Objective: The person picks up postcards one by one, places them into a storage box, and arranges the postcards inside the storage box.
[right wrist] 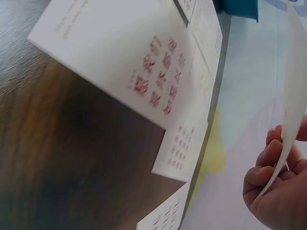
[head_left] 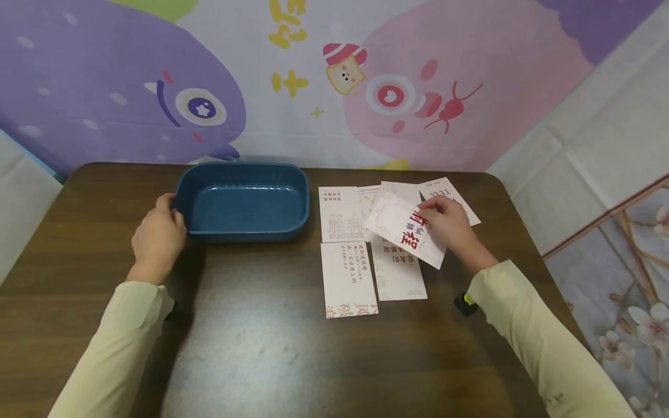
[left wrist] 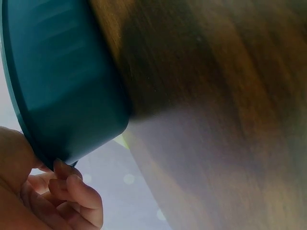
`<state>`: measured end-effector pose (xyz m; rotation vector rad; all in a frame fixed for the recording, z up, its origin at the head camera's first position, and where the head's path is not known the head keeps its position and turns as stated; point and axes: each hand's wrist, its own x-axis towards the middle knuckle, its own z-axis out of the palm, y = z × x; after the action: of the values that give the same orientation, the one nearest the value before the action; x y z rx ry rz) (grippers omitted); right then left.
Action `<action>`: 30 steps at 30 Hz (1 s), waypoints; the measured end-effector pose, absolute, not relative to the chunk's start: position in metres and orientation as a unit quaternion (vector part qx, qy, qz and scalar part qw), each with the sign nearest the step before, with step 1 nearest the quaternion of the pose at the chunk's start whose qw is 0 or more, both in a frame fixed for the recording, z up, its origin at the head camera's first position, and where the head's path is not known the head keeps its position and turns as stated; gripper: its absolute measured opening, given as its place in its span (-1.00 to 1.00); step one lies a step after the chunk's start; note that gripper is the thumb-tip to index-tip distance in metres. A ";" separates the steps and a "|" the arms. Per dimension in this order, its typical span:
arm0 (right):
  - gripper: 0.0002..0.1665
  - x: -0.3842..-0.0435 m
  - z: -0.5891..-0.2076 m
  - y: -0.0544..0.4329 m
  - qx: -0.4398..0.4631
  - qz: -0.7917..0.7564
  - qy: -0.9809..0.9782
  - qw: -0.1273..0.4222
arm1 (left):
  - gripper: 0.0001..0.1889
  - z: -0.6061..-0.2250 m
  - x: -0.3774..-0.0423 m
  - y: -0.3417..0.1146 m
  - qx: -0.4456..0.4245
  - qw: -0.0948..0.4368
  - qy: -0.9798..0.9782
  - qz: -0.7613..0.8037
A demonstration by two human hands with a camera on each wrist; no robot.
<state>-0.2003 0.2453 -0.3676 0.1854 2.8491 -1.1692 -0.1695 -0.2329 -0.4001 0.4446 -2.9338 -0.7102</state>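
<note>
My left hand (head_left: pixel 157 241) grips the left end of a deep blue rectangular dish (head_left: pixel 243 237). In the left wrist view, its thumb and fingers pinch the dish's rim at one corner. My right hand (head_left: pixel 450 225) pinches a white card (head_left: pixel 388 216) printed with large red characters and holds it tilted above other cards. The right wrist view shows this card edge-on, slightly bent between thumb and fingers. Beneath and around it lie several printed cards, among them one with grey outlined characters (head_left: pixel 341 212), one at the front (head_left: pixel 347 276) and one at the back right (head_left: pixel 460 203).
The dark wooden table (head_left: pixel 251 348) backs onto a cartoon-printed cloth (head_left: pixel 308 133). Nothing shows inside the dish. Some cards overlap near the table's back edge. A floral panel (head_left: pixel 627 290) stands beyond the right edge.
</note>
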 end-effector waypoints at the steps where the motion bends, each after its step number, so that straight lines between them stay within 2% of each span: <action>1: -0.72 -0.201 -0.367 0.243 0.057 -0.377 0.924 0.030 | -0.52 -0.400 -0.170 -0.233 0.145 0.046 -0.961 -0.232; 13: -0.76 -0.214 -0.359 0.214 0.012 -0.391 0.920 0.018 | -0.52 -0.399 -0.169 -0.232 0.146 0.051 -0.960 -0.235; 30: -0.76 -0.232 -0.343 0.171 -0.019 -0.383 0.922 0.044 | -0.53 -0.400 -0.169 -0.233 0.144 0.050 -0.961 -0.232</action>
<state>-0.2318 0.1715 -0.3433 -0.0590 2.8187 -1.1711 -0.1689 -0.2330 -0.3996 0.4391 -2.9252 -0.7050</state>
